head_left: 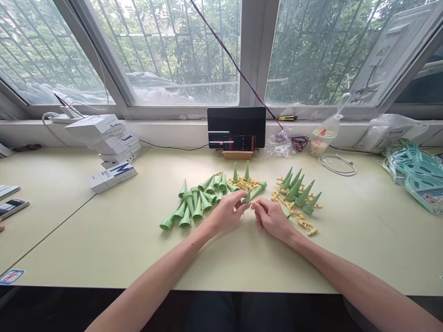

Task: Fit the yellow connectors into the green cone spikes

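My left hand (225, 213) is closed on a green plastic watering spike (247, 198), its pointed end up. Against the spike's lower end, my right hand (272, 216) pinches a small yellow plastic valve (252, 207), mostly covered by the fingers. Left of my hands lies a heap of green spikes (197, 210), many with threaded collars facing me. Behind my hands is a pile of yellow valves (244, 183), with two spikes standing by it. To the right, several spikes with yellow valves (294, 189) sit in a group, and loose yellow pieces (306, 226) lie nearer me.
A dark tablet (236, 124) with a phone (239, 143) before it stands on a cardboard support at the back. White boxes (110, 138) are stacked left. On the right are a white cable (337, 165), a bagged cup (321, 138) and teal plastic parts (417, 170).
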Motion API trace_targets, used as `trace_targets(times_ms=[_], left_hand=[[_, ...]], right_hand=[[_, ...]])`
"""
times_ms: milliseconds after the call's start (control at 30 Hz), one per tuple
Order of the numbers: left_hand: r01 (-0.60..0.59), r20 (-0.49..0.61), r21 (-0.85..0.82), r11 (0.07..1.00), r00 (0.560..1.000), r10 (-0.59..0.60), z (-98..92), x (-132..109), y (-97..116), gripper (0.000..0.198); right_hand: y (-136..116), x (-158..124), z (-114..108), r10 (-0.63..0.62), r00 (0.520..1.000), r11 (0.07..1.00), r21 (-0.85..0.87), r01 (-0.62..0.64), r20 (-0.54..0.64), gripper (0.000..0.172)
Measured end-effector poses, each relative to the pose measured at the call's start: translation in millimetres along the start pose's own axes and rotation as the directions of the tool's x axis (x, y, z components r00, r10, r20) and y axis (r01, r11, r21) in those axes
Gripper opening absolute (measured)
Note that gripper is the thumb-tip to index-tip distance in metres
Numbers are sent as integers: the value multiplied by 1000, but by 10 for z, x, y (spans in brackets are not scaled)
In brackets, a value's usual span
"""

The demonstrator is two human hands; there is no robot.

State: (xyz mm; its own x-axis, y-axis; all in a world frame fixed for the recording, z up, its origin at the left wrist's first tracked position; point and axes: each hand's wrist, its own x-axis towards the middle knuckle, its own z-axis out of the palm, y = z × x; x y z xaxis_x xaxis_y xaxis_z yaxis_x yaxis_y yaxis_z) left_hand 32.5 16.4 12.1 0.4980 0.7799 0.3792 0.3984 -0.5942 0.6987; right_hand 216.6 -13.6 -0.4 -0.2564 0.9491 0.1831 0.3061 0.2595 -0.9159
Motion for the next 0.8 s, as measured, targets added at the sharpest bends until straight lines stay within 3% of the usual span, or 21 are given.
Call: trace_targets(times_ms=[433,600,733,800], left_hand=[[-147,-34,-10,989,989,147,0,-2,-1,26],[45,-50,-297,954,997,-63,-5,35,-6,29],[244,-78,-503,829,943,-325,-42,92,-9,28],[286,-32,-525,802,935,-354,-61,106,-11,33]], right_hand=[[8,6,1,95,995,991,96,-95,3,39],[-30,8,-1,82,996,990,114,-80,-19,37],[-55,2,2,46,998,998,51,-44,-40,34],[-68,-3,2,18,999,1000,17,-17,-47,34]])
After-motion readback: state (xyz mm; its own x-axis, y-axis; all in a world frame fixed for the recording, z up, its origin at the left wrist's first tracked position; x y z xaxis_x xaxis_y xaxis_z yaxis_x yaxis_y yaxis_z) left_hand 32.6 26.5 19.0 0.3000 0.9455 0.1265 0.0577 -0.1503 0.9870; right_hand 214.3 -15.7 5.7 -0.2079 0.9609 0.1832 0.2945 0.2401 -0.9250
